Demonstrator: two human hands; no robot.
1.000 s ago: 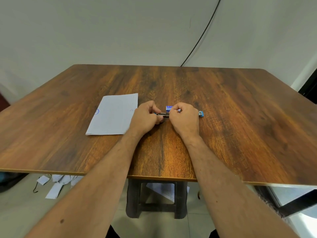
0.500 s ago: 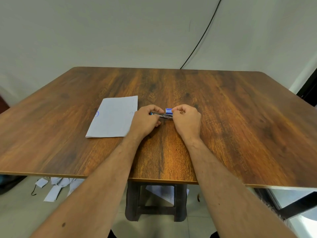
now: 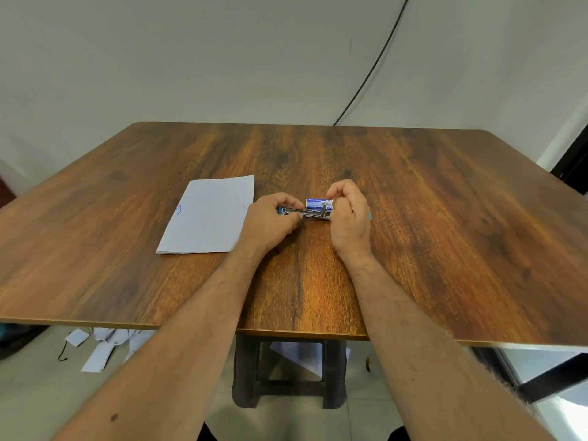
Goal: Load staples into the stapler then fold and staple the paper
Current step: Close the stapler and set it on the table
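Near the middle of the tabletop, the left hand grips the stapler lying flat. The right hand is curled at its other end; what it holds I cannot tell. The staple box sits just behind, and the paper lies toward the left edge.

Your left hand grips the left end of the small metal stapler with blue ends, which lies lengthwise on the brown wood-grain table; your right hand covers its right end, fingers curled, and whether they pinch anything is too small to tell; the small blue-and-white staple box sits just behind the stapler; the white paper sheet lies flat beside your left hand; white paper scraps lie on the floor below.
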